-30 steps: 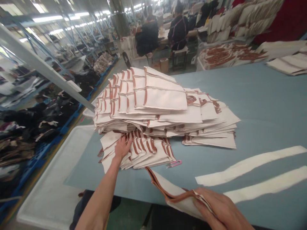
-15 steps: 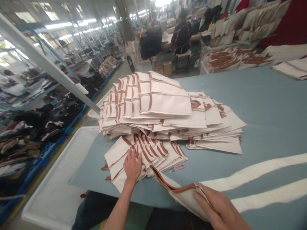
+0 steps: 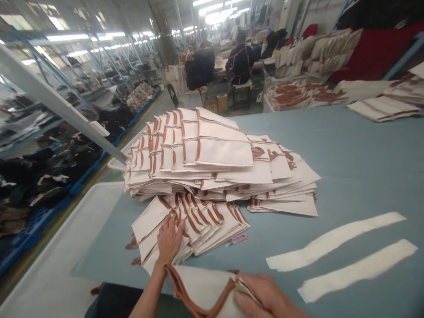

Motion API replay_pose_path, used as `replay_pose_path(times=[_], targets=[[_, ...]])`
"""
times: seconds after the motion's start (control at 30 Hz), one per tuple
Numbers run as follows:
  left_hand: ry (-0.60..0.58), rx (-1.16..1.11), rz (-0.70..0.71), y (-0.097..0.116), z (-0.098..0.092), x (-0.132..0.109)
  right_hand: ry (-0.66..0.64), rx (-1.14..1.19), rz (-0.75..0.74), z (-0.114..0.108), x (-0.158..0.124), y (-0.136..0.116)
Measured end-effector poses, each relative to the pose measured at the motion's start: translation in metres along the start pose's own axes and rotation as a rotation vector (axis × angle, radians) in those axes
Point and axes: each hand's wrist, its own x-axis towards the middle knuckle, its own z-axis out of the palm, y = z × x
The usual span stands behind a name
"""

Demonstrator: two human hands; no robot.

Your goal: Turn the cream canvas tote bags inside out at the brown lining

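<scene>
My left hand (image 3: pixel 170 240) lies flat, fingers spread, on a fanned stack of cream fabric pieces with brown trim (image 3: pixel 195 225) at the near edge of the blue table (image 3: pixel 357 163). My right hand (image 3: pixel 265 297) at the bottom edge grips a cream fabric piece with a brown border (image 3: pixel 198 289), its fingers closed on one end. Behind the fanned stack rises a big pile of the same trimmed pieces (image 3: pixel 212 154). A pink thread clipper (image 3: pixel 237 240) lies just right of the fanned stack.
Two long cream fabric strips (image 3: pixel 334 240) lie on the table at right. More stacked pieces (image 3: pixel 384 108) sit at the far right. A white tray (image 3: pixel 43 274) is at left. Seated people (image 3: pixel 240 62) work in the background; dark garments (image 3: pixel 49 168) fill racks at left.
My left hand has slid back toward me along the fanned stack. My right hand has drawn its fabric piece nearer and lower, so it now bunches at the bottom edge.
</scene>
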Motion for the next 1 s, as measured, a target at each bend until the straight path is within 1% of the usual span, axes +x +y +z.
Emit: replay_pose_path(times=[0.13,0.23,0.3,0.37,0.43,0.47,0.53,0.6,0.63,0.67,0.73,0.77,0.8,0.87,0.93,1.0], targets=[[-0.027,-0.138,-0.012,-0.008,-0.004,0.005,-0.014,0.102,0.152,0.001,0.033,0.007],[-0.044,-0.266,-0.046,-0.015,-0.016,0.012,0.059,0.097,0.191,0.006,0.045,0.018],[-0.044,-0.341,-0.080,-0.020,-0.032,0.018,0.108,0.069,0.191,0.008,0.041,0.022],[-0.024,-0.388,-0.121,-0.022,-0.054,0.022,0.160,0.014,0.158,0.008,0.033,0.023],[-0.009,-0.419,-0.142,-0.016,-0.078,0.022,0.214,-0.052,0.098,0.003,0.023,0.020],[-0.013,-0.435,-0.138,-0.008,-0.091,0.020,0.232,-0.077,0.074,-0.002,0.019,0.016],[-0.061,-0.476,-0.098,0.016,-0.115,0.011,0.236,-0.112,0.048,-0.013,0.015,0.003],[-0.109,-0.516,-0.045,0.052,-0.137,-0.002,0.200,-0.137,0.048,-0.028,0.017,-0.015],[-0.128,-0.534,0.006,0.073,-0.146,-0.010,0.171,-0.147,0.043,-0.036,0.019,-0.025],[-0.109,-0.530,0.122,0.095,-0.155,-0.017,0.136,-0.149,0.039,-0.043,0.022,-0.034],[-0.097,-0.555,0.414,0.139,-0.166,-0.031,0.079,-0.147,0.017,-0.056,0.027,-0.050],[-0.071,-0.572,0.549,0.159,-0.169,-0.038,0.074,-0.148,0.005,-0.060,0.027,-0.055],[-0.068,-0.582,0.638,0.178,-0.170,-0.043,0.080,-0.153,-0.008,-0.064,0.025,-0.058],[-0.044,-0.606,0.749,0.207,-0.168,-0.053,0.121,-0.182,-0.023,-0.069,0.018,-0.060],[-0.060,-0.619,0.786,0.224,-0.161,-0.062,0.158,-0.215,-0.023,-0.071,0.008,-0.058],[-0.076,-0.618,0.779,0.231,-0.152,-0.070,0.191,-0.239,-0.006,-0.072,-0.004,-0.055]])
